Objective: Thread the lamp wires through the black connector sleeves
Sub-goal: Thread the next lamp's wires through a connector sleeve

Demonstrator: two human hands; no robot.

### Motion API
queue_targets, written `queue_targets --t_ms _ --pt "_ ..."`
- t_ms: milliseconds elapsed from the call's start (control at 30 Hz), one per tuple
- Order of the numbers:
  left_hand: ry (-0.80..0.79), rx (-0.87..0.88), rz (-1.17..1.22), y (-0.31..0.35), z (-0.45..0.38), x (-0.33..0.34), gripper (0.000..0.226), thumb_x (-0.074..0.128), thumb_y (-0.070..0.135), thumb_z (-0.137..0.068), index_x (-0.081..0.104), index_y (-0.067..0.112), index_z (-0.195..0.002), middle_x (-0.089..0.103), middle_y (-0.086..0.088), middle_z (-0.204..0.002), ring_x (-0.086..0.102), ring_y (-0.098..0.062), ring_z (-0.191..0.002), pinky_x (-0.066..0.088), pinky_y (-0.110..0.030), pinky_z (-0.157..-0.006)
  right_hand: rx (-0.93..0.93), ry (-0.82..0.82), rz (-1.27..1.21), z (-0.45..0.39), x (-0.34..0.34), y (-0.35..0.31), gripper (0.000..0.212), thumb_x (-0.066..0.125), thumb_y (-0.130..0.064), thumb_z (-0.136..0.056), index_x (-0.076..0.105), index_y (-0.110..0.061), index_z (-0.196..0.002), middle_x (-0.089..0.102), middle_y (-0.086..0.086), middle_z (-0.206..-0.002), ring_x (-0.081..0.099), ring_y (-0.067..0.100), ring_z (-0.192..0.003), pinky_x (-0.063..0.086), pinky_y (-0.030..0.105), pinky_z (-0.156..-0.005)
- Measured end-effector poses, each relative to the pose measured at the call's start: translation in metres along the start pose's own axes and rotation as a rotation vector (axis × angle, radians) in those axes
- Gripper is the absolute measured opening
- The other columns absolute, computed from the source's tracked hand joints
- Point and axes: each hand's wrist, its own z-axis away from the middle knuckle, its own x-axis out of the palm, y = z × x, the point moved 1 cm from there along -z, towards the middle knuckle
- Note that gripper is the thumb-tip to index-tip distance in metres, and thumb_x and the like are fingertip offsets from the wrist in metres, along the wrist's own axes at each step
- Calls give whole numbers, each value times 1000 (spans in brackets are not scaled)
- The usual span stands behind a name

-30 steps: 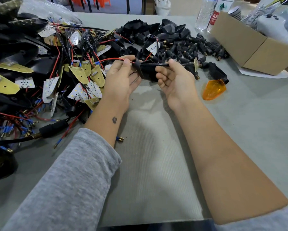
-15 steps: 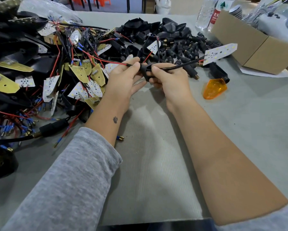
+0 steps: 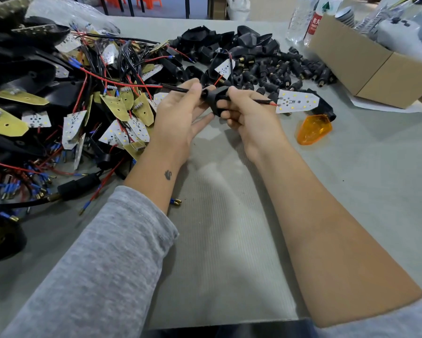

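A black connector sleeve is held above the table's middle, between both hands. My right hand grips the sleeve, fingers curled round it. My left hand pinches the red and black lamp wires where they come out of the sleeve's left end. To the right of the sleeve the wires run on to a white LED board, which hangs in the air beside my right hand. The wire stretch inside the sleeve is hidden.
A tangle of LED boards and red wires fills the left side. A heap of black sleeves and housings lies behind the hands. An orange lens lies right of them, a cardboard box and bottles farther back.
The LED board has come closer to my right hand as the wires slid leftward through the sleeve. Both hands stay together at the sleeve.
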Motion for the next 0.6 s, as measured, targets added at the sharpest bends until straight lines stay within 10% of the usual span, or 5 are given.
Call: queue_targets --t_ms 600 --pt "183 110 88 6 -1 -5 28 35 23 -107 61 17 -98 73 1 -79 73 -11 -75 60 -29 -72 -182 -64 739 3 9 7 31 72 -14 -83 45 -19 -68 42 -4 -57 38 8 -53 32 22 -56"
